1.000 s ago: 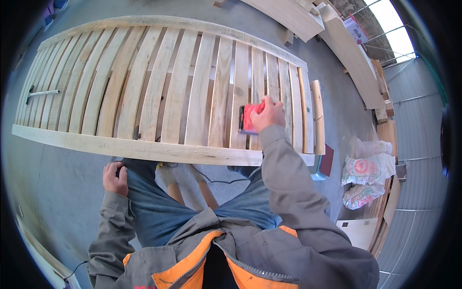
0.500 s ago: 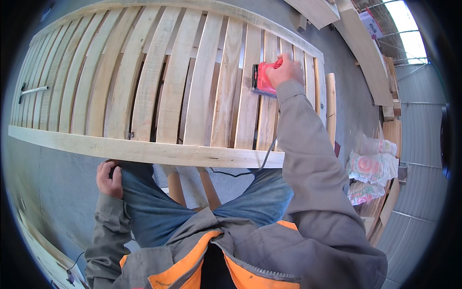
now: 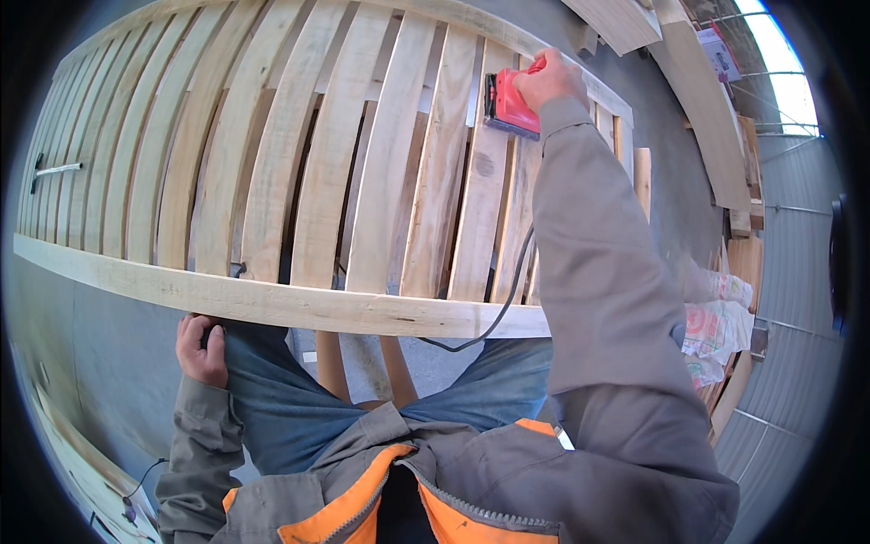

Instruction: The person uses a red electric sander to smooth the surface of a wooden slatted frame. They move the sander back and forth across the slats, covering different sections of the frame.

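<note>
My right hand (image 3: 549,80) is stretched far forward, gripping a red electric sander (image 3: 510,107) that rests flat on a slat near the far right of a long wooden slatted frame (image 3: 272,304). The sander's dark cable (image 3: 507,299) hangs down over the frame's near rail. My left hand (image 3: 201,349) is low at my left thigh, fingers curled against my blue trousers just under the near rail; nothing shows in it.
A metal bar (image 3: 56,170) lies on the slats at far left. Long timber planks (image 3: 698,100) lie on the concrete floor beyond the frame. Printed sacks (image 3: 720,317) sit at right. More boards (image 3: 72,453) lie at lower left.
My right hand has pushed the sander away from me along the slat, from the frame's middle toward its far edge. My left hand stays at my thigh.
</note>
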The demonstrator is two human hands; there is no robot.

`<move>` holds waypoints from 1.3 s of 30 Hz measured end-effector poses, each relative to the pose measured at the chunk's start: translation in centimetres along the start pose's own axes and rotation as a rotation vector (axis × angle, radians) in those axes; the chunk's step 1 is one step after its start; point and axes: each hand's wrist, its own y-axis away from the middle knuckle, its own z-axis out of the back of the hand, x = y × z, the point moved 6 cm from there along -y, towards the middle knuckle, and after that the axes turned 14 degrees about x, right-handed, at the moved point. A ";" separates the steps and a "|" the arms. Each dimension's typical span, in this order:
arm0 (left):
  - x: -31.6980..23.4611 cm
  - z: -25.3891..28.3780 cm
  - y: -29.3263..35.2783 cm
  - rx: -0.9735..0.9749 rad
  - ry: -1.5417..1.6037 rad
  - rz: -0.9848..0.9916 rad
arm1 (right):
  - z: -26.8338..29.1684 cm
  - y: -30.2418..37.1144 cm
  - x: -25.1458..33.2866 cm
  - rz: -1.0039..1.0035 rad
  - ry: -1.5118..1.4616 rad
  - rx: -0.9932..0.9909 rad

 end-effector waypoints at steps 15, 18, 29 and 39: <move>0.5 -0.3 0.2 -0.042 -0.025 -0.035 | -0.3 7.9 1.3 0.016 -0.044 0.028; 0.7 -0.3 0.5 -0.073 -0.076 -0.062 | -1.7 11.5 1.0 0.028 -0.054 0.052; 0.6 -0.9 1.9 -0.087 -0.168 -0.132 | -3.2 23.4 -1.4 0.093 -0.205 0.081; -26.9 -6.5 -3.1 0.203 0.004 -0.619 | -5.4 29.4 -3.7 0.181 -0.451 0.082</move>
